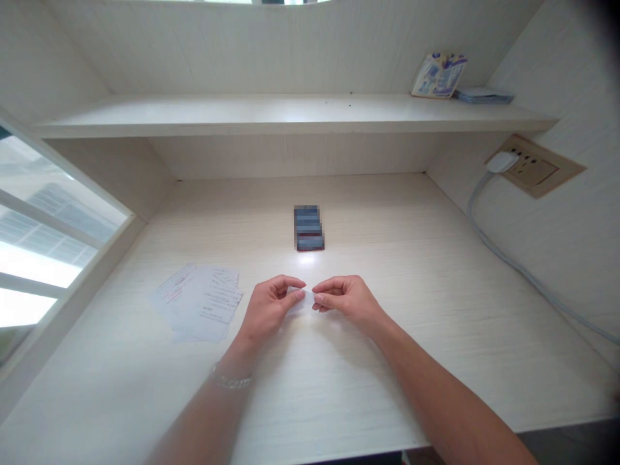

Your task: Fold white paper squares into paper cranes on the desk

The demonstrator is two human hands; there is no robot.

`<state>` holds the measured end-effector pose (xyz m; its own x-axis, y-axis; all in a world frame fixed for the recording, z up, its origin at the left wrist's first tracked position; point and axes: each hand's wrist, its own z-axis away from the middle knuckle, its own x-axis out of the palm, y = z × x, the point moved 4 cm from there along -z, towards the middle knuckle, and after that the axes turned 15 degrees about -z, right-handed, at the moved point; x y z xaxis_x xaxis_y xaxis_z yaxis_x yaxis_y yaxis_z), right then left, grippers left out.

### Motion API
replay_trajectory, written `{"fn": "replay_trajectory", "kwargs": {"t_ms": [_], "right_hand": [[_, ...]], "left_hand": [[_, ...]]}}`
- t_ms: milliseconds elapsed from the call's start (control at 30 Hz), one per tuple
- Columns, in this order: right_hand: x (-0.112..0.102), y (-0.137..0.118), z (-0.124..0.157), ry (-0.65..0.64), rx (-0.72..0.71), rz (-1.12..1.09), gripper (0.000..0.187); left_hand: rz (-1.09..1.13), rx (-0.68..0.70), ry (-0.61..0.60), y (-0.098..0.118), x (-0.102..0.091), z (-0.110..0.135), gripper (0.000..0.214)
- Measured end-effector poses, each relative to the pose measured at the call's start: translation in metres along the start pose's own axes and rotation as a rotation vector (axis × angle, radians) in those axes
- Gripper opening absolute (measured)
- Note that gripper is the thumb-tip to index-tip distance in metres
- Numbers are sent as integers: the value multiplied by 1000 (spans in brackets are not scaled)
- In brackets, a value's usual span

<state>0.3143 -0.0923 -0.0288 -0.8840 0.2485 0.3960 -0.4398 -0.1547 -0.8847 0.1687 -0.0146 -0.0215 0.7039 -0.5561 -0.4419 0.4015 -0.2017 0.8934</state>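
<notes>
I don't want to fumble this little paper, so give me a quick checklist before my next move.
1. Left hand holding the small paper: ok, pinched by thumb and fingers.
2. Right hand gripping it too: cannot tell; fingertips are at its right edge.
3. Written sheets neatly stacked: not ok, they're fanned out.
4. Dark object away from both hands: ok, beyond them.
5. Cord away from right arm: ok, along the right side.
</notes>
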Motion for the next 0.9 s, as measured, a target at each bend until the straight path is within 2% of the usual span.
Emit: {"fn": "replay_trajectory", "kwargs": {"t_ms": [300,667,767,900], "right_hand": [[6,0,0,-7,-11,131,28],[5,-3,1,0,-3,154,27],[4,-3,1,12,-11,153,26],[3,-4,0,28,-24,161,25]], "left_hand": [[-54,20,-27,4,3,0,21],[290,-50,-170,3,7,3,27],[320,-63,-162,2,5,2,29],[289,-77,-85,2,1,1,30]]}}
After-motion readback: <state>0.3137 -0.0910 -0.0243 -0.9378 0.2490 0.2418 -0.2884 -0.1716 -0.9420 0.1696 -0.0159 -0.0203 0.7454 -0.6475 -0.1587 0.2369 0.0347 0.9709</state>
